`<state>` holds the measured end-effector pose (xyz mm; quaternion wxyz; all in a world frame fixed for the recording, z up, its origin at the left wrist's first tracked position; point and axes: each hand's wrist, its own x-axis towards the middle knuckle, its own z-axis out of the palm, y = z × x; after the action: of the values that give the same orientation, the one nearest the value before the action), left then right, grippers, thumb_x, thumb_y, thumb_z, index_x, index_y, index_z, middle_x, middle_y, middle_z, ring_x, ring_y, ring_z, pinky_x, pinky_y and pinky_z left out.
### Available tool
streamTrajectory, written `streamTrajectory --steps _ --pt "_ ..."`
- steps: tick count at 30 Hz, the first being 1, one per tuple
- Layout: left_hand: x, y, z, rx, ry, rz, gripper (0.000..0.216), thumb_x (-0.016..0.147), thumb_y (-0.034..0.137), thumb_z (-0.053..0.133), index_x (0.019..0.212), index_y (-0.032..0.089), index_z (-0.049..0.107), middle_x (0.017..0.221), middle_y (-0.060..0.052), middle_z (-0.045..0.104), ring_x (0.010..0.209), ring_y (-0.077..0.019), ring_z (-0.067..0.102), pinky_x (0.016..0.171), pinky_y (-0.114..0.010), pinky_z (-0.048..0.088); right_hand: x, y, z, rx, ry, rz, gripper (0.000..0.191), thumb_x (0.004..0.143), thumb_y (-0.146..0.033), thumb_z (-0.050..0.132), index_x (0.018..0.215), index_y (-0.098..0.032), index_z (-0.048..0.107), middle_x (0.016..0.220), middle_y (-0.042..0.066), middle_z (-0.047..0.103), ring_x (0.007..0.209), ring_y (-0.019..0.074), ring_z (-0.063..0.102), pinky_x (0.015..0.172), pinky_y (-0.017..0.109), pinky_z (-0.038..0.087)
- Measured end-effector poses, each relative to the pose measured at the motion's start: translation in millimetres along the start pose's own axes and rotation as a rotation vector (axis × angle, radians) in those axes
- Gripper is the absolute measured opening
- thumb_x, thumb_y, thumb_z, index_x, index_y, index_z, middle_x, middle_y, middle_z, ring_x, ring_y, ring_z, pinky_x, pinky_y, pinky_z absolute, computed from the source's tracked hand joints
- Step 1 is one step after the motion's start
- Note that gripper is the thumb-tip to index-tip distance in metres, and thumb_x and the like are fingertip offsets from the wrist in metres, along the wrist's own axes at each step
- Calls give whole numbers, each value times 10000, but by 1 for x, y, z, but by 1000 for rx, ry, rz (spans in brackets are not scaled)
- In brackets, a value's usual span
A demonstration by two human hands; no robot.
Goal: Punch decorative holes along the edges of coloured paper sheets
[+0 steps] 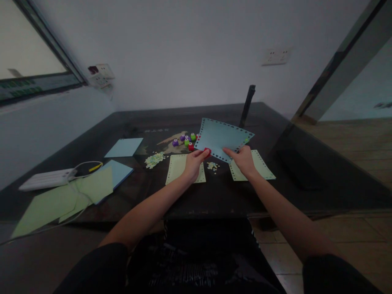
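A blue sheet of paper with small holes along its edges is lifted above the table, tilted. My right hand pinches its lower right part, thumb on top. At its lower left corner, my left hand is closed on a small red craft punch, which sits at the paper's edge. Under my left arm lies a pale green sheet with holed edges; another holed green sheet is below my right hand. Between them is a little pile of punched-out paper bits.
Several purple, green and red punches stand behind a larger heap of paper bits. To the left are a blue sheet, stacked green paper, and a white power strip with cable. A black upright object rises at the back.
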<state>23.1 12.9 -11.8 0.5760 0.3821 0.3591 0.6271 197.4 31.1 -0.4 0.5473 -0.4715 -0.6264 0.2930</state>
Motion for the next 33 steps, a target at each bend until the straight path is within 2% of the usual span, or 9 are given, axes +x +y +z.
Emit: streamTrajectory --steps 9,14,20,29,33 --pt "0 1 0 17 -16 1 298 559 322 814 740 110 708 771 -65 702 763 -165 636 870 -347 452 1 2 -1 33 8 45 304 634 -366 717 803 -113 704 860 117 722 805 281 668 765 407 523" --pt "-2 4 1 17 -25 0 319 564 328 809 760 99 705 771 -64 698 748 -158 628 852 -342 454 7 9 -7 83 -49 55 369 618 -400 739 856 -122 699 912 109 718 841 274 664 784 415 514" --pt "-1 4 1 -5 -40 2 299 574 302 807 770 100 706 781 -63 697 762 -153 624 857 -336 458 7 8 -10 104 -80 51 342 625 -400 739 842 -139 696 887 99 719 810 264 664 761 414 520" --pt "-3 6 1 -48 -74 -97 284 578 279 809 757 85 704 819 -82 697 782 -145 630 896 -332 448 8 10 -9 104 -17 68 349 603 -339 749 881 -137 691 930 110 713 857 273 657 804 424 514" --pt "-3 6 2 -63 -78 -103 276 589 274 806 764 90 698 816 -72 695 778 -138 634 906 -331 444 9 10 -10 89 -6 92 333 597 -340 751 850 -133 691 888 109 719 840 277 659 798 427 518"
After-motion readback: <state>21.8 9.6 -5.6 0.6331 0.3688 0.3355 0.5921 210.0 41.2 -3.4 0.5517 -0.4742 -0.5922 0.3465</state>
